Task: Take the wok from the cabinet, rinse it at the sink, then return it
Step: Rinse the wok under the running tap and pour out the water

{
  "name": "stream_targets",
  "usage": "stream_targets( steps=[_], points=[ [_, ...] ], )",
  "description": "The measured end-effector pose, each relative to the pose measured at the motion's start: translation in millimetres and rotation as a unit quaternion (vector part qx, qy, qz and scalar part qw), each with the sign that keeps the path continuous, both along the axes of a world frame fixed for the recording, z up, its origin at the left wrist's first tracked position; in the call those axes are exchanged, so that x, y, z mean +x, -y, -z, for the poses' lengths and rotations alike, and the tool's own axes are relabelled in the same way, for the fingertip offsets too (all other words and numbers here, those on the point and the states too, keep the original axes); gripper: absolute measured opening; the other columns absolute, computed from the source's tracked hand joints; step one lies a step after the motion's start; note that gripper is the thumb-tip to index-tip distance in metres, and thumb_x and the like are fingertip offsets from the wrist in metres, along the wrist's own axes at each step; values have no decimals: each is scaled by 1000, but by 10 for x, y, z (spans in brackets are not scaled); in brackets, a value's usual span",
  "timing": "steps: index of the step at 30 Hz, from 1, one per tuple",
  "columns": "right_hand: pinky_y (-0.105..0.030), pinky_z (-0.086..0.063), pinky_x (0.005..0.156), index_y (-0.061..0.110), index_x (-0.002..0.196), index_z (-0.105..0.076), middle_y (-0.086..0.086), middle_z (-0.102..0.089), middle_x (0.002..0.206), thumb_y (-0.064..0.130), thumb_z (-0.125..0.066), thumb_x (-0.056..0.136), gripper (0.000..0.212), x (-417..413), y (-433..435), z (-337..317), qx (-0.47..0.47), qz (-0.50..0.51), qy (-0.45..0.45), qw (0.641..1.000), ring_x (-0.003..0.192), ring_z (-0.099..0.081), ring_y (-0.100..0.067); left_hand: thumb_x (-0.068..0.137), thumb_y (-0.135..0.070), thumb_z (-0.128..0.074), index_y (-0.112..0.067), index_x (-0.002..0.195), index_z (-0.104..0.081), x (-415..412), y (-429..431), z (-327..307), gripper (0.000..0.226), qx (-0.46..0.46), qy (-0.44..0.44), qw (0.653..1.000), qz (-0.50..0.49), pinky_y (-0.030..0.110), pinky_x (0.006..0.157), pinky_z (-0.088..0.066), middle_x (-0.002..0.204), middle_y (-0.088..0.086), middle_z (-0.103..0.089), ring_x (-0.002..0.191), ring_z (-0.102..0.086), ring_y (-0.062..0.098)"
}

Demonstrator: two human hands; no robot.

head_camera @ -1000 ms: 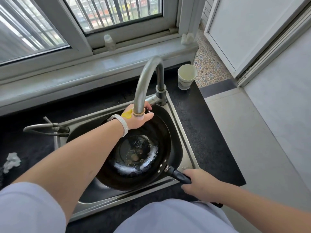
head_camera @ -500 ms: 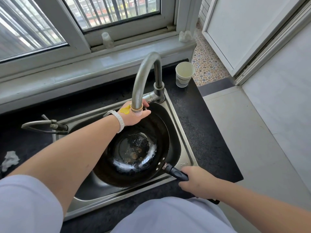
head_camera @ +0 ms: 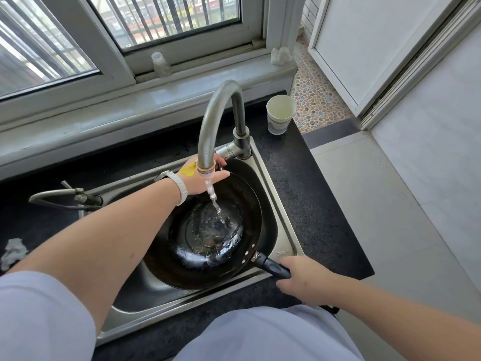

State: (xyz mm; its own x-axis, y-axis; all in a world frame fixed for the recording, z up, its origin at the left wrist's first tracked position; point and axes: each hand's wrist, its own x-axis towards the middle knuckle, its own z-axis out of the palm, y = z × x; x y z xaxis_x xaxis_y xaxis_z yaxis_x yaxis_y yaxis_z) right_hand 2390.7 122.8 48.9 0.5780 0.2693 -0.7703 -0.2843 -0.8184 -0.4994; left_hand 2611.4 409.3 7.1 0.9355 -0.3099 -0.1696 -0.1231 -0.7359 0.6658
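A black wok [head_camera: 182, 256] sits tilted in the steel sink [head_camera: 283, 230], its black handle pointing to the lower right. My right hand [head_camera: 302, 280] is closed around that handle [head_camera: 273, 268]. My left hand [head_camera: 205, 177], with a white watch and a yellow sticker, reaches behind the spout of the curved grey faucet [head_camera: 210, 121] and rests on its lever; the fingers are partly hidden by the spout. A stream of water [head_camera: 214, 199] falls from the spout into the wok's bottom, where wet residue shows.
A paper cup [head_camera: 279, 115] stands on the black counter [head_camera: 320, 204] right of the faucet. A small bottle [head_camera: 160, 64] sits on the windowsill. A second thin tap [head_camera: 65, 196] lies at the sink's left, a crumpled cloth [head_camera: 13, 252] further left. The counter ends at a tiled floor on the right.
Water now runs from the faucet into the wok; earlier none flowed. Both hands have stayed where they were.
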Motion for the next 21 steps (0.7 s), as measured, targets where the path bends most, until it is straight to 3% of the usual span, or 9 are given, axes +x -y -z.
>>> stream_targets(
  steps=[5,9,15,21],
  points=[
    [-35,-47,62,14,89,-63,-9,-70,87,34,-60,81,22,-15,32,21,-3,-5,-2,1000,68,-59,-19,71,-76,-62,-66,90,-55,2,22,19,22,-10,6,1000,-1,42,85,-58,101,-10,-66,93,-65,9],
    [-39,-52,65,14,91,-63,-9,-70,87,33,-60,82,21,-12,18,23,-8,-13,-7,1000,72,-65,-25,68,-80,-61,-65,89,-56,11,27,20,26,-15,4,1000,-7,41,84,-59,100,-11,-67,93,-65,8],
    [-32,-47,53,13,86,-59,-2,-61,72,30,-59,80,18,-23,-16,30,4,-9,-16,1000,58,-56,-18,68,-79,-61,-67,86,-55,0,50,29,22,-16,10,1000,-14,40,84,-59,99,-14,-66,92,-65,6],
    [-33,-45,57,13,87,-61,-10,-69,79,31,-60,79,20,-38,-6,66,2,-13,-9,1000,60,-55,-17,63,-89,-52,-67,86,-54,-9,59,71,32,-9,23,999,-22,36,81,-58,95,-16,-65,88,-63,3]
  ],
)
